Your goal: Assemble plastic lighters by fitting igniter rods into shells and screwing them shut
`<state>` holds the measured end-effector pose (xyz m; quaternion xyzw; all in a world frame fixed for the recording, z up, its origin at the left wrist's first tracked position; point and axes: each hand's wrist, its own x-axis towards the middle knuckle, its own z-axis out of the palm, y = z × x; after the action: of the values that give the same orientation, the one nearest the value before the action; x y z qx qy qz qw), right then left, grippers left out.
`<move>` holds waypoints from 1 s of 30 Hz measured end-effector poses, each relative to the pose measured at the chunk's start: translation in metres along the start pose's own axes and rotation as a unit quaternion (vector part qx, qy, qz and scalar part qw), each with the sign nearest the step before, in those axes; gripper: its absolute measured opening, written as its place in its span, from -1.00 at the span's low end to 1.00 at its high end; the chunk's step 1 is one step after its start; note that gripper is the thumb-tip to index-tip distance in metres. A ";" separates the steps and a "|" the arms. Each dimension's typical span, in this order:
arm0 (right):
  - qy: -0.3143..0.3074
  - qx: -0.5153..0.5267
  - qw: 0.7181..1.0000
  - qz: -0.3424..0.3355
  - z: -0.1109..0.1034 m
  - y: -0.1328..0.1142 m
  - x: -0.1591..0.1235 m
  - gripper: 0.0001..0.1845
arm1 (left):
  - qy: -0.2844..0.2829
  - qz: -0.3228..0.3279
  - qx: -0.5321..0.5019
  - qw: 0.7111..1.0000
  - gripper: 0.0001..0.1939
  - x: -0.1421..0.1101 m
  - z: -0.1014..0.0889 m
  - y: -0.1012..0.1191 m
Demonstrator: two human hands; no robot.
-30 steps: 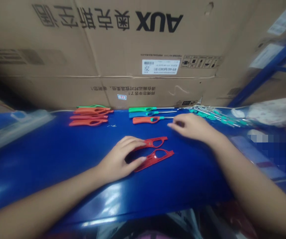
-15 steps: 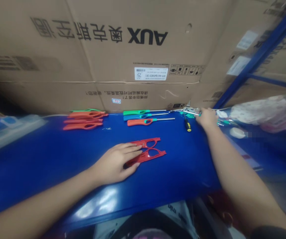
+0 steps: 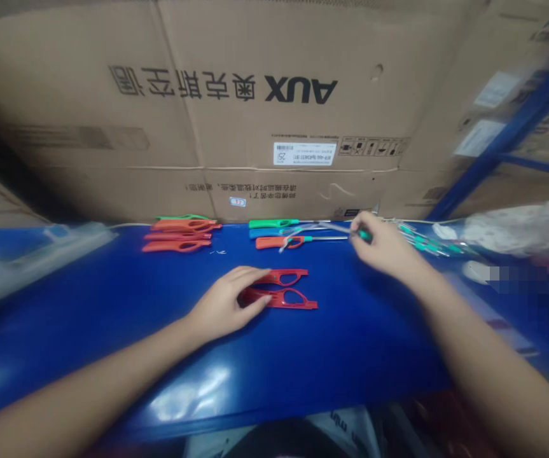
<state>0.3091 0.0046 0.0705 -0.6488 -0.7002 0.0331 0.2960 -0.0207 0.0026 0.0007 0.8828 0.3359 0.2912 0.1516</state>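
Two red lighter casing halves lie side by side on the blue table, their trigger openings facing up. My left hand covers their left ends, fingers at the upper half and thumb on the lower one. Over the back right of the table, my right hand is closed on a thin metal lighter tube with a green part at its base and a pale wire-like end, blurred by motion. Behind it lie assembled lighters, among them an orange lighter and a green lighter.
More lighter casings, mostly red-orange, are stacked at back left. Several green-ended tubes lie at right beside a white round item. A cardboard sheet stands behind, with a blue frame bar at right and a clear plastic container at left.
My right hand has come left and nearer from the pile of tubes, carrying one tube. The screwdriver is no longer visible. My left hand stays at the casing halves, thumb and fingers farther apart.
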 end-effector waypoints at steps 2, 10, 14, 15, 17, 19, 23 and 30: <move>-0.067 0.069 0.995 -0.034 0.018 -0.004 -0.008 -0.91 | 0.030 -0.035 -0.004 0.999 -0.44 0.000 0.003 -0.002; -0.183 0.177 0.966 -0.054 0.047 -0.019 -0.027 -0.86 | 0.062 -0.021 -0.041 0.997 -0.71 0.001 0.005 -0.004; -0.218 0.173 0.957 -0.077 0.044 -0.023 -0.029 -0.74 | 0.072 0.001 -0.044 0.996 -0.67 0.000 0.003 -0.002; -0.225 0.175 0.955 -0.085 0.044 -0.023 -0.030 -0.73 | 0.071 0.008 -0.046 0.996 -0.65 0.000 0.003 -0.002; -0.231 0.179 0.951 -0.101 0.044 -0.025 -0.032 -0.74 | 0.067 0.033 -0.063 0.995 -0.65 0.000 0.003 -0.001; -0.225 0.179 0.951 -0.114 0.045 -0.028 -0.035 -0.76 | 0.075 0.064 -0.087 0.991 -0.66 0.000 0.003 0.001; -0.195 0.150 0.959 -0.142 0.051 -0.032 -0.041 -0.82 | 0.125 0.111 -0.119 0.979 -0.70 0.000 0.003 0.008; -0.113 0.121 0.963 -0.213 0.059 -0.028 -0.043 -0.88 | 0.125 0.097 -0.131 0.979 -0.79 -0.001 0.003 0.008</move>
<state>0.2570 -0.0200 0.0183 -0.4362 -0.8419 0.1267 0.2912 -0.0157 -0.0045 0.0020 0.8402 0.2238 0.4544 0.1936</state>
